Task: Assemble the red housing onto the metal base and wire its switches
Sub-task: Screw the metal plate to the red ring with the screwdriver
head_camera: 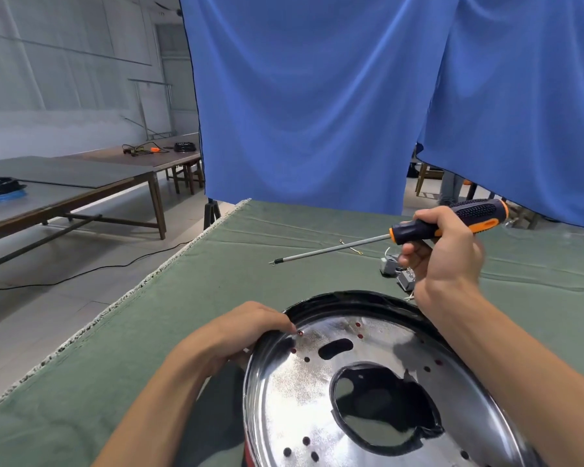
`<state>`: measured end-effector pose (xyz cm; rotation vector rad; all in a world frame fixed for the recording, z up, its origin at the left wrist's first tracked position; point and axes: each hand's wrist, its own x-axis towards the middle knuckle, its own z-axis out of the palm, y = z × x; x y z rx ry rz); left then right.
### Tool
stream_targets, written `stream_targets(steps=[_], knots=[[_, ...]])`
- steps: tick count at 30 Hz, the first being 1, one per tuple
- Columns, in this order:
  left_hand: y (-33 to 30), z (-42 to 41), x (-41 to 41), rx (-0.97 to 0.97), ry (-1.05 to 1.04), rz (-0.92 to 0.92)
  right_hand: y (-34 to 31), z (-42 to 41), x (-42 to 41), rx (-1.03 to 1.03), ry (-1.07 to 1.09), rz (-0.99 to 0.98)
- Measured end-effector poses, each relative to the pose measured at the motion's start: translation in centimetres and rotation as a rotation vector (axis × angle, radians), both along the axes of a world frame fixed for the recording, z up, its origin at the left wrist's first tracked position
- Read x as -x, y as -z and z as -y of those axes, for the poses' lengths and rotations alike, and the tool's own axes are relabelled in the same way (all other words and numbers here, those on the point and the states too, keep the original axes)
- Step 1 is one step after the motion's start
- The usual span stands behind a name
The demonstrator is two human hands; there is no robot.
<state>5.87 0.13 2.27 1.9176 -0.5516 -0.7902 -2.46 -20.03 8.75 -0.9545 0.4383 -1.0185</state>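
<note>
While grey switches [393,266] and a thin wire [351,248] lie on the green cloth [216,264] behind, the left hand [246,328] grips the shiny, holed metal base [317,392] at its near-left rim, and the right hand [445,251] clenches a screwdriver [418,230] above.

**Room & backdrop, head view**

- Blue curtain [317,106]: hangs behind work table, two panels, w/ gap at right.
- Green cloth [149,348]: covers near table, frayed white edge at left.
- Long wooden tables [81,190]: left side, grey tops, brown legs, set end to end.
- Black cable [81,271]: trails across floor btw tables.
- Floor [64,298]: pale grey tiles.
- Wall [64,62]: left bkgd, whitish panels, soft even light.
- Wooden chair [425,176]: partly seen through curtain gap.
</note>
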Motion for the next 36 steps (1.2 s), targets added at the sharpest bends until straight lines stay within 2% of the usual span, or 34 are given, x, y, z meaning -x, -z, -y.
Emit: stream_targets(steps=[12, 15, 17, 20, 22, 29, 36], knots=[[-0.1, 0.0, 0.0, 0.031, -0.053, 0.028, -0.1, -0.8, 0.9, 0.087, -0.068, 0.004], [-0.1, 0.3, -0.1, 0.103, -0.097, 0.023, -0.1, -0.8, 1.5, 0.134, -0.083, 0.022], [-0.2, 0.6, -0.5, 0.209, -0.156, -0.029, 0.1, -0.7, 1.8, 0.169, -0.101, 0.032], [-0.5, 1.1, -1.5, 0.365, -0.234, -0.223, 0.3, -0.5, 2.3, 0.255, -0.156, 0.021], [-0.6, 1.4, -2.3, 0.424, -0.223, -0.291, 0.6, -0.2, 2.5, 0.298, -0.195, 0.017], [0.3, 1.4, -1.7, 0.423, -0.252, -0.141, 2.0, 0.5, 2.6, 0.310, -0.252, 0.004], [-0.3, 1.0, -0.6, 0.446, -0.363, -0.023, 1.1, 0.8, 2.6, 0.344, -0.328, 0.103]])
